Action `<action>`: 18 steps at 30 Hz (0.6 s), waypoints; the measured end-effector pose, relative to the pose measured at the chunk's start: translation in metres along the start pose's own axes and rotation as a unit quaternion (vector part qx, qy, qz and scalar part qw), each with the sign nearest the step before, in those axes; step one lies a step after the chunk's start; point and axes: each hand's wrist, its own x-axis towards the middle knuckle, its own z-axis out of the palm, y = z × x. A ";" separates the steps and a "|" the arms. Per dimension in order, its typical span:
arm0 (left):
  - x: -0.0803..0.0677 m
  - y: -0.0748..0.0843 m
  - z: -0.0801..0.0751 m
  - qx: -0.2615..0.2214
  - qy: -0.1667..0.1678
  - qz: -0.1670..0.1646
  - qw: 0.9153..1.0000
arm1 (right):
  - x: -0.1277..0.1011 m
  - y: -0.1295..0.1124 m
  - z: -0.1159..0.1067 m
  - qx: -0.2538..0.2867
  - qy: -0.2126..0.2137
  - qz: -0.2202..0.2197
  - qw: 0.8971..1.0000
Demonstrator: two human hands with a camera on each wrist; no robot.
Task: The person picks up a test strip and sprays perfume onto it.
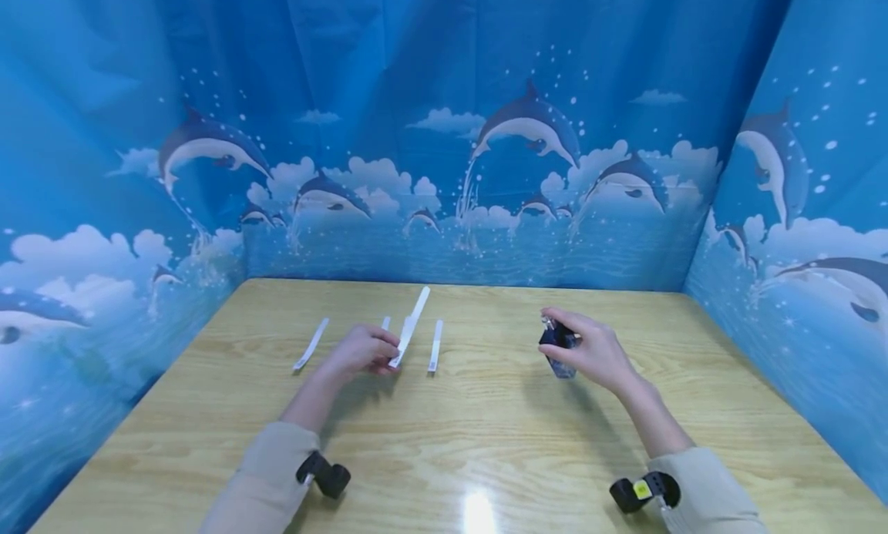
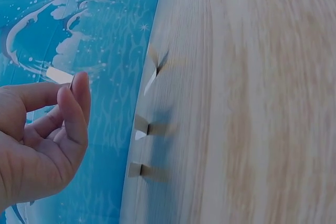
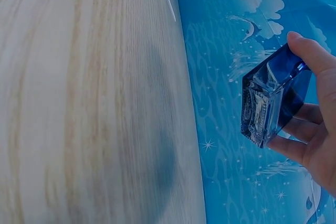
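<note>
In the head view my left hand (image 1: 364,350) pinches the near end of a narrow white paper strip (image 1: 416,310), which points up and away. The left wrist view shows thumb and finger meeting on the strip (image 2: 59,75), held off the tabletop. Around that hand lie more white strips: one to the left (image 1: 311,344), one partly hidden behind the fingers (image 1: 385,324), one to the right (image 1: 435,347). My right hand (image 1: 590,353) grips a dark blue faceted glass bottle (image 1: 559,349), seemingly a perfume bottle. It is raised above the table; the right wrist view shows its clear, patterned glass base (image 3: 261,111).
The wood-grain table (image 1: 444,441) reaches back to a blue curtain (image 1: 416,133) printed with dolphins, which also encloses the left and right sides. Small black cameras sit on both wrists, near the left cuff (image 1: 326,476) and the right cuff (image 1: 638,494).
</note>
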 end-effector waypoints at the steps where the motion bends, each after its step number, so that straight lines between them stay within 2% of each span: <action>1: 0.000 0.001 0.001 0.002 0.001 -0.002 1.000 | 0.000 0.000 0.000 0.000 0.000 -0.001 1.000; 11: -0.003 0.008 0.013 0.036 -0.004 -0.004 0.999 | 0.000 -0.004 -0.001 0.004 0.001 0.001 1.000; 18: -0.006 0.017 0.024 0.072 -0.011 0.010 0.997 | -0.001 -0.001 0.000 0.003 0.004 -0.002 1.000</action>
